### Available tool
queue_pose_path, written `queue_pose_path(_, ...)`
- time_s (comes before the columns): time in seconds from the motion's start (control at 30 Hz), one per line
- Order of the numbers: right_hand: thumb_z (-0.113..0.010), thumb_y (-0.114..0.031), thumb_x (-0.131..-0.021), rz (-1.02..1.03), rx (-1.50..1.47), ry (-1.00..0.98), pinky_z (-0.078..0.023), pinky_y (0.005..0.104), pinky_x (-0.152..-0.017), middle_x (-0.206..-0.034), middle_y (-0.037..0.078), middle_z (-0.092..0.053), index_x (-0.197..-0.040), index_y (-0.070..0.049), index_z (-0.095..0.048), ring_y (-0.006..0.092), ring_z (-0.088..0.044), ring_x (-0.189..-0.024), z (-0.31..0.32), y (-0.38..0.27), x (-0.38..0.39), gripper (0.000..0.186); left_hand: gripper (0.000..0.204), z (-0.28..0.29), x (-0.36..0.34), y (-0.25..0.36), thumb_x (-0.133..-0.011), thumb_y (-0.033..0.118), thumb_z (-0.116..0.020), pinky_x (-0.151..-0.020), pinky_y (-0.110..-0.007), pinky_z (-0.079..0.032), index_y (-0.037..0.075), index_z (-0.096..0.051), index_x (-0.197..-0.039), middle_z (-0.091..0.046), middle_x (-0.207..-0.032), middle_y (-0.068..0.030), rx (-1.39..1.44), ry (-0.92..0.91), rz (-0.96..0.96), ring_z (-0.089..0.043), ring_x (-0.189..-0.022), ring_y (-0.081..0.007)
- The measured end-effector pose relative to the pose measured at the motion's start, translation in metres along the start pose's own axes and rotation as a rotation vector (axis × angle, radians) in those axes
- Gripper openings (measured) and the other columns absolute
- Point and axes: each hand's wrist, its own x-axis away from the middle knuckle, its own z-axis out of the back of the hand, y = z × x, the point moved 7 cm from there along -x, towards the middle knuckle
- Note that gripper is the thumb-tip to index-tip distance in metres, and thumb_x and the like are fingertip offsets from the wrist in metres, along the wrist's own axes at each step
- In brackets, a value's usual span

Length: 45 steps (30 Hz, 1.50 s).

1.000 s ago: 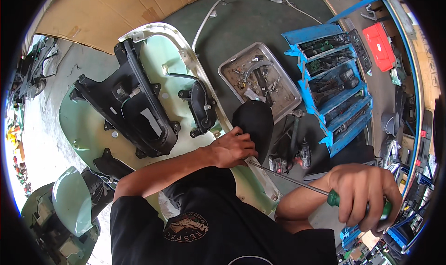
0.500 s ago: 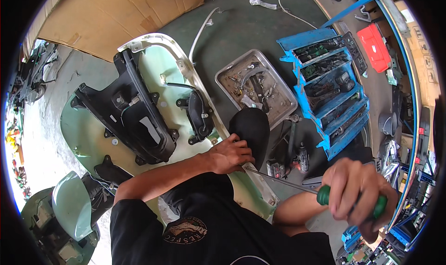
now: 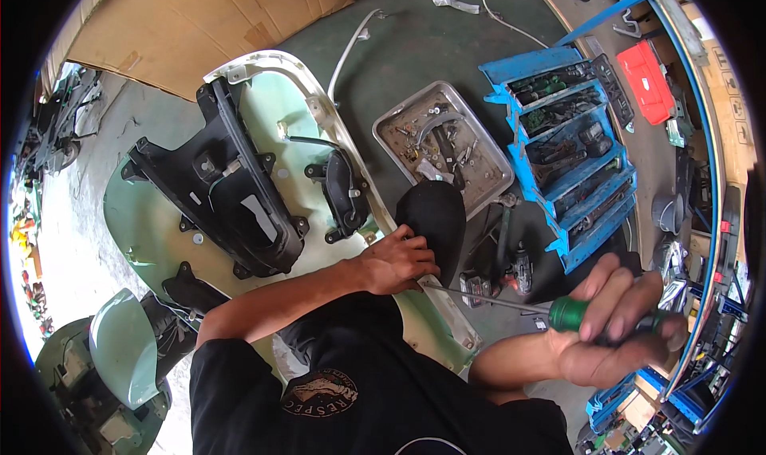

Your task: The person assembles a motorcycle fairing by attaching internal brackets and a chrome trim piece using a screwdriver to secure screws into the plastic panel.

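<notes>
My right hand (image 3: 618, 315) grips the green handle of a long-shafted screwdriver (image 3: 565, 314), its shaft slanting up left toward the panel edge. My left hand (image 3: 399, 262) has its fingers curled at the rim of a large pale green plastic panel (image 3: 319, 108), close to the screwdriver's tip; the tip and the underside of the fingers are hidden. The panel lies across my lap, inner side up. A big black moulded housing (image 3: 231, 192) is on it, with a smaller black part (image 3: 343, 196) with a hose beside it. My black-clad knee (image 3: 431, 220) shows past the rim.
Beyond my knee is a metal tray (image 3: 387, 140) of small screws and parts. To its right stands an opened blue cantilever toolbox (image 3: 590, 208). A cordless drill (image 3: 519, 271) lies on the floor nearer me. A cardboard box (image 3: 207, 24) is far left; another pale green panel (image 3: 124, 347) is near left.
My right hand has turned on the screwdriver handle, its fingers opening outward and the palm rolling up. The shaft is slightly flatter. My left hand stays at the panel rim.
</notes>
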Motion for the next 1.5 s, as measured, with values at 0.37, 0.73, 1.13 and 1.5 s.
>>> queue_pose_path(0.37, -0.073, -0.025, -0.092, -0.031, -0.338, -0.268, -0.056, 0.0358, -0.061, -0.072, 0.014, -0.062, -0.099, -0.009, -0.061, 0.0156, -0.059, -0.054, 0.008, 0.002, -0.010, 0.021, 0.046, 0.004, 0.000, 0.001, -0.076, 0.030, -0.080, -0.096, -0.039, -0.034, 0.019, -0.066, -0.118, -0.062, -0.107, 0.0039, 0.013, -0.004, -0.009, -0.054, -0.106, -0.0168)
queue_pose_path(0.73, -0.070, 0.004, -0.084, -0.244, -1.023, -0.792, -0.056, 0.0419, -0.059, -0.063, 0.012, -0.060, -0.086, -0.010, -0.057, 0.0171, -0.059, -0.051, 0.006, -0.001, -0.014, 0.020, 0.042, 0.006, 0.002, 0.005, -0.076, 0.028, -0.077, -0.094, -0.039, -0.036, 0.019, -0.067, -0.116, -0.060, -0.101, 0.0039, 0.019, 0.057, -0.039, -0.054, -0.104, -0.0162)
queue_pose_path(1.13, -0.063, -0.012, -0.093, -0.025, -0.338, -0.368, -0.050, 0.0422, -0.069, -0.072, 0.014, -0.060, -0.094, -0.007, -0.058, 0.0193, -0.055, -0.051, 0.006, 0.002, -0.025, 0.007, 0.044, 0.002, 0.004, 0.002, -0.078, 0.029, -0.077, -0.097, -0.039, -0.034, 0.019, -0.065, -0.119, -0.060, -0.106, 0.0030, 0.015, -0.013, -0.014, -0.053, -0.109, -0.0168)
queue_pose_path(1.5, -0.076, -0.013, -0.086, -0.015, -0.173, -0.186, -0.049, 0.0321, -0.052, -0.063, 0.002, -0.061, -0.097, -0.020, -0.058, 0.0107, -0.050, -0.039, 0.004, -0.002, -0.002, 0.022, 0.045, -0.001, 0.003, -0.001, -0.078, 0.035, -0.078, -0.096, -0.039, -0.034, 0.020, -0.066, -0.119, -0.060, -0.106, 0.0041, -0.006, -0.005, 0.013, -0.053, -0.109, -0.0163)
